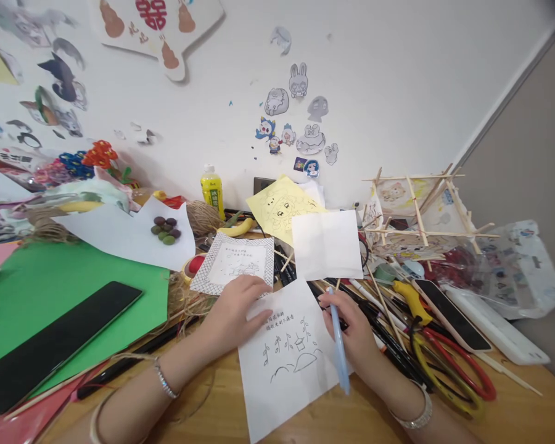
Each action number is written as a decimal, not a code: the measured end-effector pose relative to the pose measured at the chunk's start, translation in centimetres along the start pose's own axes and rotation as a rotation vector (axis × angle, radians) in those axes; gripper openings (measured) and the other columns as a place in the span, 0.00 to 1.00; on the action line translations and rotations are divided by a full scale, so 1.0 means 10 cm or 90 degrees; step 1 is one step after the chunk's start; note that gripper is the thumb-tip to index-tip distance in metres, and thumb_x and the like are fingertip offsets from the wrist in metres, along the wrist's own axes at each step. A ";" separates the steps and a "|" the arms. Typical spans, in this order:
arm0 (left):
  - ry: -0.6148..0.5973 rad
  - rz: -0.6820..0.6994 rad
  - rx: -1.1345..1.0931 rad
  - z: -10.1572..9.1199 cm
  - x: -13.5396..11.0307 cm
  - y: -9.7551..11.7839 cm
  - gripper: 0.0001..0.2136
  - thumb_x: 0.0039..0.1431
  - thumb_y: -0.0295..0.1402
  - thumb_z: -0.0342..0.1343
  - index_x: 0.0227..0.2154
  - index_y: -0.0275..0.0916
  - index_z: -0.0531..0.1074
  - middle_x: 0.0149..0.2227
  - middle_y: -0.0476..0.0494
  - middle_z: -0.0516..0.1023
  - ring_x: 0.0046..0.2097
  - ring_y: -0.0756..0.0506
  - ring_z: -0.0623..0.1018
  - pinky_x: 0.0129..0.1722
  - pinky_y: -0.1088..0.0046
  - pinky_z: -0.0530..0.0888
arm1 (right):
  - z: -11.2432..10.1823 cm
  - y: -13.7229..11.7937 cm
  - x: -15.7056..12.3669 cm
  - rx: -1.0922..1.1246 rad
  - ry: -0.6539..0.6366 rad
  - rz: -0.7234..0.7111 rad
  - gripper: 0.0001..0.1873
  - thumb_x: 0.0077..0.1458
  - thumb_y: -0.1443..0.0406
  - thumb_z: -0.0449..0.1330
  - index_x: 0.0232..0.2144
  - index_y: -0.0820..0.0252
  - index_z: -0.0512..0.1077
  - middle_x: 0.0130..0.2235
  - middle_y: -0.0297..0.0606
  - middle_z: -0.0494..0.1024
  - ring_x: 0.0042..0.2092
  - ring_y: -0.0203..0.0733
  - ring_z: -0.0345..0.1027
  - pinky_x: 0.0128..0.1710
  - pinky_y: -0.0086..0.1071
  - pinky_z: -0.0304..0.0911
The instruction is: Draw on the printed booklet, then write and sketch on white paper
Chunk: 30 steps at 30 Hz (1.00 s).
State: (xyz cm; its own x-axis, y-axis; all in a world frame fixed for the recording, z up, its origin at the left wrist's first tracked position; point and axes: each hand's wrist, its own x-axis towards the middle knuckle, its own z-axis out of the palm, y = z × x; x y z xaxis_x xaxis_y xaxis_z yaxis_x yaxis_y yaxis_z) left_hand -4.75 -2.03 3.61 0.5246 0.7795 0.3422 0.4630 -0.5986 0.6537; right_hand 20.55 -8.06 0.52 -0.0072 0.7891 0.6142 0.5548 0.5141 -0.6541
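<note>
A white sheet with a small ink drawing and some writing lies on the wooden table in front of me. My left hand rests flat on its upper left corner, fingers spread, holding it down. My right hand is closed round a light blue pen, whose tip touches the sheet's upper right edge. A square patterned card with a similar drawing lies just beyond my left hand. A blank white paper lies behind the sheet.
A green sheet with a black phone lies at the left. Several markers, red and yellow scissors, another phone and a wooden stick frame crowd the right. A yellow bottle stands by the sticker-covered wall.
</note>
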 end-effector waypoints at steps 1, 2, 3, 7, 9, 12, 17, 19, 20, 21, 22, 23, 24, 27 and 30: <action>-0.034 0.042 0.011 0.04 -0.03 0.02 0.12 0.55 0.36 0.56 0.42 0.39 0.74 0.49 0.36 0.74 0.52 0.36 0.70 0.54 0.52 0.64 | -0.01 -0.02 0.00 -0.014 0.010 -0.009 0.09 0.56 0.69 0.57 0.39 0.53 0.74 0.41 0.40 0.77 0.45 0.48 0.70 0.45 0.41 0.66; -0.069 0.078 0.016 0.09 -0.05 0.04 0.12 0.55 0.35 0.56 0.42 0.41 0.75 0.50 0.38 0.74 0.54 0.36 0.69 0.56 0.53 0.63 | -0.03 -0.05 -0.01 -0.021 0.024 -0.014 0.09 0.58 0.68 0.56 0.39 0.53 0.74 0.41 0.40 0.77 0.44 0.48 0.70 0.45 0.41 0.66; -0.107 0.109 0.023 0.13 -0.08 0.06 0.13 0.55 0.35 0.57 0.44 0.42 0.75 0.52 0.39 0.74 0.55 0.36 0.69 0.57 0.54 0.62 | -0.05 -0.08 -0.01 -0.022 0.033 -0.017 0.08 0.59 0.67 0.56 0.40 0.53 0.74 0.40 0.40 0.77 0.42 0.47 0.71 0.44 0.41 0.67; -0.292 0.189 0.110 0.22 -0.18 0.09 0.30 0.58 0.43 0.58 0.61 0.40 0.61 0.64 0.35 0.59 0.64 0.34 0.58 0.63 0.51 0.54 | -0.11 -0.27 0.00 0.017 -0.009 -0.033 0.11 0.61 0.65 0.54 0.41 0.54 0.75 0.34 0.38 0.78 0.36 0.44 0.72 0.38 0.37 0.70; -0.349 0.203 0.147 0.24 -0.20 0.10 0.35 0.60 0.48 0.54 0.65 0.38 0.52 0.66 0.33 0.50 0.67 0.34 0.52 0.64 0.50 0.51 | -0.11 -0.35 -0.01 0.038 -0.067 -0.043 0.10 0.60 0.64 0.55 0.40 0.54 0.76 0.34 0.38 0.79 0.37 0.44 0.73 0.38 0.37 0.70; -0.351 0.196 0.156 0.26 -0.22 0.11 0.37 0.60 0.51 0.52 0.65 0.36 0.51 0.66 0.32 0.47 0.67 0.34 0.50 0.64 0.52 0.50 | -0.06 -0.41 -0.04 0.088 -0.138 -0.007 0.07 0.58 0.64 0.57 0.36 0.55 0.76 0.32 0.38 0.80 0.34 0.43 0.74 0.35 0.34 0.70; -0.340 0.150 0.182 0.38 -0.25 0.14 0.34 0.63 0.49 0.50 0.65 0.33 0.51 0.66 0.31 0.47 0.67 0.36 0.49 0.65 0.52 0.49 | 0.10 -0.35 -0.09 0.151 -0.206 0.141 0.07 0.55 0.64 0.58 0.25 0.56 0.68 0.22 0.31 0.74 0.23 0.36 0.67 0.24 0.28 0.64; -0.330 0.143 0.186 0.42 -0.27 0.16 0.34 0.61 0.46 0.53 0.64 0.34 0.52 0.66 0.32 0.47 0.67 0.36 0.48 0.65 0.52 0.49 | 0.15 -0.31 -0.09 0.134 -0.216 0.164 0.12 0.53 0.63 0.58 0.20 0.56 0.63 0.19 0.29 0.69 0.22 0.35 0.63 0.23 0.28 0.62; -0.331 0.140 0.190 0.43 -0.28 0.17 0.35 0.59 0.45 0.55 0.64 0.34 0.52 0.66 0.32 0.47 0.67 0.36 0.48 0.65 0.52 0.48 | 0.17 -0.29 -0.08 0.118 -0.225 0.160 0.15 0.52 0.63 0.58 0.18 0.56 0.60 0.18 0.29 0.67 0.21 0.35 0.61 0.23 0.27 0.60; -0.337 0.136 0.195 0.44 -0.28 0.18 0.35 0.59 0.44 0.56 0.64 0.34 0.52 0.66 0.31 0.47 0.67 0.36 0.48 0.65 0.52 0.48 | 0.19 -0.28 -0.08 0.098 -0.237 0.151 0.16 0.52 0.63 0.58 0.16 0.56 0.58 0.17 0.28 0.65 0.21 0.35 0.60 0.22 0.27 0.58; -0.343 0.132 0.201 0.44 -0.28 0.19 0.35 0.58 0.44 0.56 0.64 0.34 0.52 0.66 0.31 0.47 0.67 0.36 0.48 0.65 0.52 0.48 | 0.21 -0.26 -0.07 0.080 -0.249 0.140 0.18 0.52 0.63 0.57 0.15 0.56 0.56 0.17 0.28 0.63 0.21 0.34 0.58 0.22 0.27 0.56; -0.348 0.127 0.208 0.43 -0.28 0.20 0.36 0.58 0.44 0.57 0.64 0.33 0.52 0.66 0.31 0.47 0.67 0.36 0.48 0.65 0.52 0.48 | 0.22 -0.25 -0.07 0.062 -0.260 0.128 0.18 0.52 0.63 0.55 0.15 0.56 0.54 0.16 0.27 0.61 0.21 0.34 0.57 0.21 0.27 0.55; -0.353 0.125 0.214 0.43 -0.28 0.21 0.36 0.58 0.45 0.57 0.64 0.33 0.53 0.66 0.31 0.47 0.67 0.36 0.48 0.65 0.53 0.47 | 0.23 -0.25 -0.07 0.046 -0.268 0.116 0.19 0.53 0.64 0.54 0.15 0.56 0.53 0.16 0.27 0.60 0.21 0.34 0.55 0.21 0.27 0.53; -0.355 0.126 0.217 0.43 -0.27 0.21 0.36 0.57 0.44 0.57 0.64 0.32 0.53 0.66 0.31 0.46 0.67 0.35 0.48 0.65 0.53 0.47 | 0.23 -0.23 -0.08 -0.008 -0.277 0.080 0.18 0.53 0.65 0.51 0.15 0.55 0.50 0.16 0.27 0.57 0.20 0.33 0.53 0.21 0.27 0.51; -0.334 0.140 0.203 0.44 -0.29 0.19 0.36 0.58 0.44 0.56 0.64 0.31 0.53 0.66 0.31 0.47 0.67 0.36 0.47 0.65 0.52 0.47 | 0.22 -0.22 -0.09 -0.036 -0.287 0.060 0.19 0.54 0.65 0.51 0.15 0.56 0.49 0.16 0.26 0.56 0.20 0.33 0.52 0.21 0.28 0.50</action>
State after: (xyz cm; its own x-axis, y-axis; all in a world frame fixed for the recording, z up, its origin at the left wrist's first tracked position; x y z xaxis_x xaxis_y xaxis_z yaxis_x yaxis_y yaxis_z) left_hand -2.26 -6.23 0.88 0.8731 0.4873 0.0172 0.4519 -0.8220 0.3465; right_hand 17.48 -9.16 0.40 -0.3088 0.9054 0.2914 0.6154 0.4238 -0.6646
